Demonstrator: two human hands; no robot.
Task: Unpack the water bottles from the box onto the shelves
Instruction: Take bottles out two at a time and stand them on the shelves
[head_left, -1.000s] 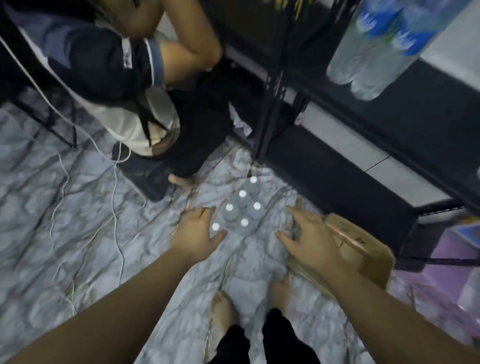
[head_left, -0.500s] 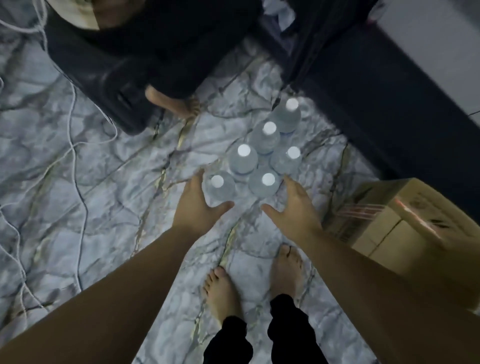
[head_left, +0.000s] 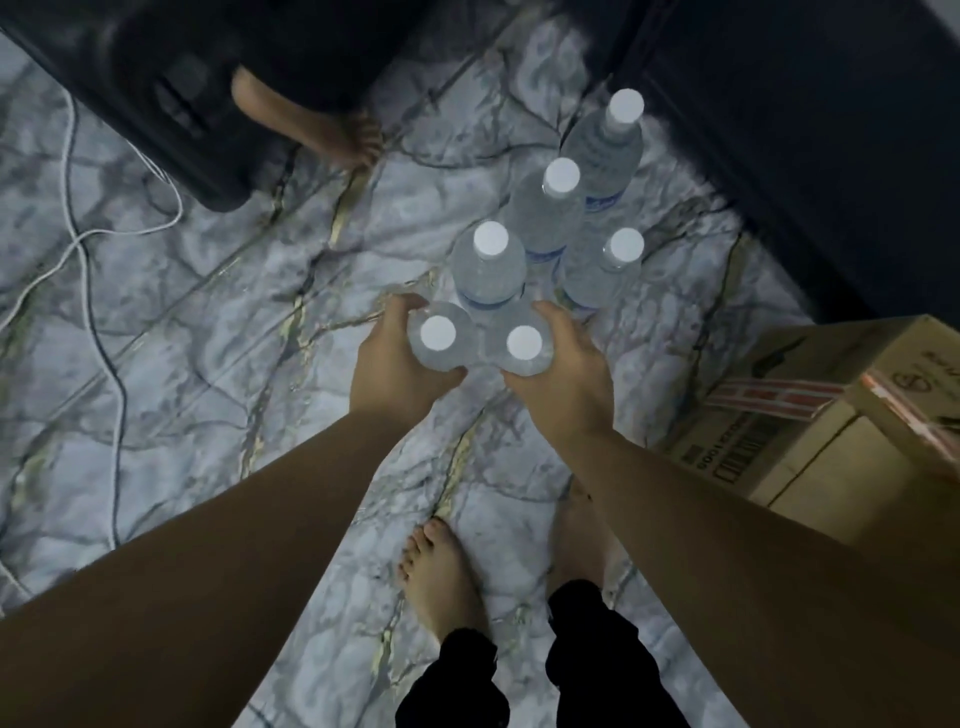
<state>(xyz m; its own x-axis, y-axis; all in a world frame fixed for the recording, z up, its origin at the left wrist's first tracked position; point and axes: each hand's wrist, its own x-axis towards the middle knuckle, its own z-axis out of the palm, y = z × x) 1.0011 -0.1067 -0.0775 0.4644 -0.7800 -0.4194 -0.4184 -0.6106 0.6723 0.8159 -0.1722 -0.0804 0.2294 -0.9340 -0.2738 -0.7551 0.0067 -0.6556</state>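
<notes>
Six clear plastic water bottles stand upright on the marble-patterned floor (head_left: 208, 322), long axes vertical, round white caps pointing up at you. You see them nearly end-on, so the nearest two show mostly cap and shoulder.

Your left hand (head_left: 392, 364) curls round the near-left bottle (head_left: 439, 335), fingers wrapped on its far side, thumb on the near side. Your right hand (head_left: 563, 374) grips the near-right bottle (head_left: 523, 344) the same way. These two bottles touch each other.

Just behind them stands a third bottle (head_left: 488, 262), ribbed clear wall, blue label band low down. Behind it is a fourth bottle (head_left: 550, 208), and beyond that the farthest bottle (head_left: 605, 140), tilted in view by the wide lens. A fifth bottle (head_left: 605, 267) sits to the right of the row, near your right hand's fingertips.

The cardboard box (head_left: 789, 421) sits on the floor to your right, well apart from the bottles: brown corrugated, matte, red-and-white tape strip, printed barcode on its side, flaps partly visible.

Floor is glossy, grey-white veined with gold streaks. The dark shelf unit (head_left: 810, 130) fills the upper right, smooth and black. A white cable (head_left: 78, 244) loops across the floor at left. Another person's bare foot (head_left: 332, 130) rests by a black object (head_left: 171, 93) at top. Your own bare feet (head_left: 441, 577) are below.
</notes>
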